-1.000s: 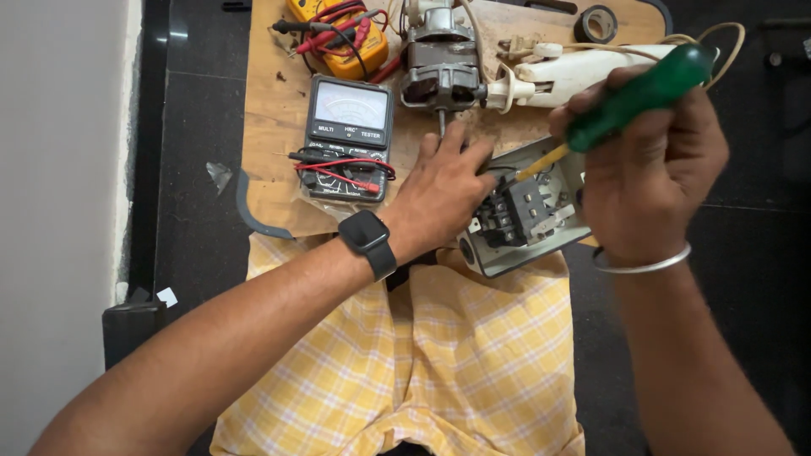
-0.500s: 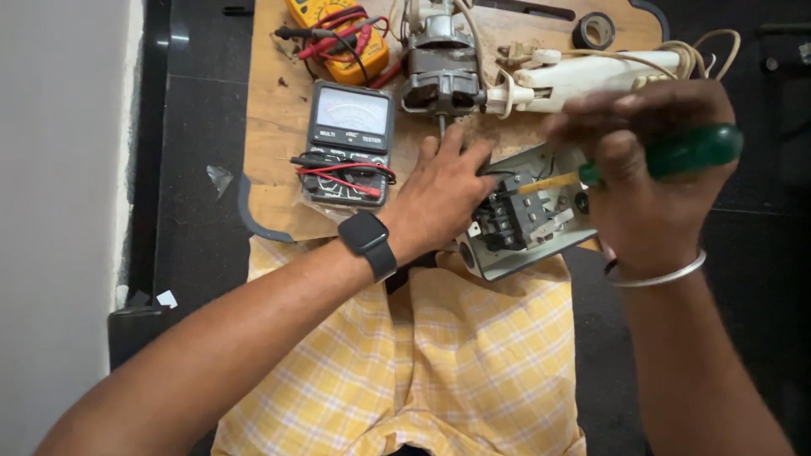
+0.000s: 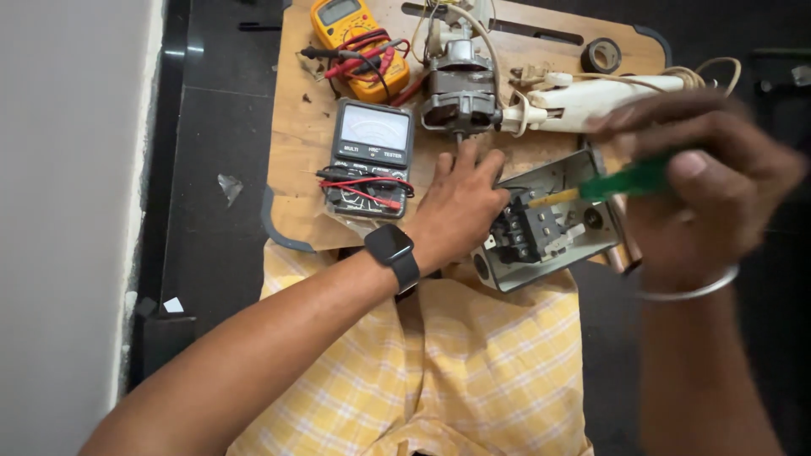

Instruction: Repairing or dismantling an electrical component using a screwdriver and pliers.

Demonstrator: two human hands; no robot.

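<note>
Switch box (image 3: 553, 224): dull grey sheet metal, black plastic block inside. Screwdriver (image 3: 621, 181): glossy translucent green plastic handle. Board (image 3: 296, 127): bare wood, scuffed, matt. Grey meter (image 3: 369, 156) and yellow meter (image 3: 355, 34): matt plastic. Motor (image 3: 457, 93): bare metal. Lap cloth (image 3: 439, 363): soft checked cotton. Bangle (image 3: 688, 291): shiny metal.

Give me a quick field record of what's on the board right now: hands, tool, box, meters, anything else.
left hand: flat, palm down, pressing the box's left edge
right hand: blurred, grips the green-handled screwdriver
screwdriver shaft: points left into the box
open grey metal switch box: black terminal block inside, at the board's near edge
grey analogue multimeter: left of the left hand, red and black leads on it
yellow digital multimeter: far left
small electric motor: beyond the left hand
black tape roll: far right
surface: wooden board
</note>
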